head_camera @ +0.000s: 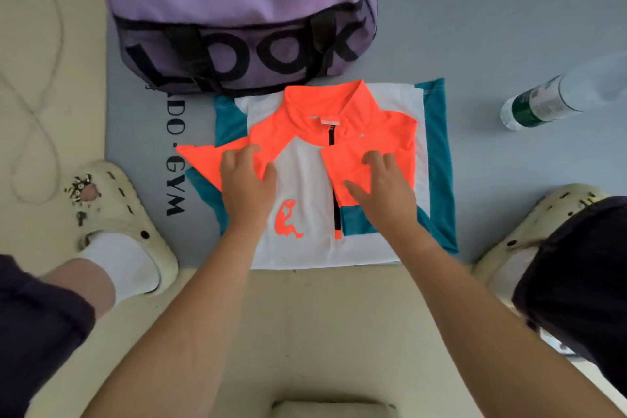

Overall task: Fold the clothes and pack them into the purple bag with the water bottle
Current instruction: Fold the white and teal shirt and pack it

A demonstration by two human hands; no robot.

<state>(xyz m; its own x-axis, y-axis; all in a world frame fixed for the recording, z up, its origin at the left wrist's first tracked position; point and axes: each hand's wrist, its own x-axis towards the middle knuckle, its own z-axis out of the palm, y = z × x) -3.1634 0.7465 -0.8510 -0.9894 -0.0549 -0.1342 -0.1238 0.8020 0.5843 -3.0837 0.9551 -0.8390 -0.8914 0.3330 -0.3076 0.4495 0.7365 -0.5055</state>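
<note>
My left hand (246, 180) lay on the folded shirt (305, 187), fingers curled and pinching its orange left sleeve. My right hand (381, 185) pressed the other orange sleeve down with loosely spread fingers, gripping nothing. The shirt rested on the grey mat (509, 180) between my pale clogs (132, 214). At twelve o'clock, touching the shirt's collar end, stood the purple bag (237, 10) — open, with orange cloth inside. At two o'clock the water bottle (556, 95) lay on its side — well apart.
</note>
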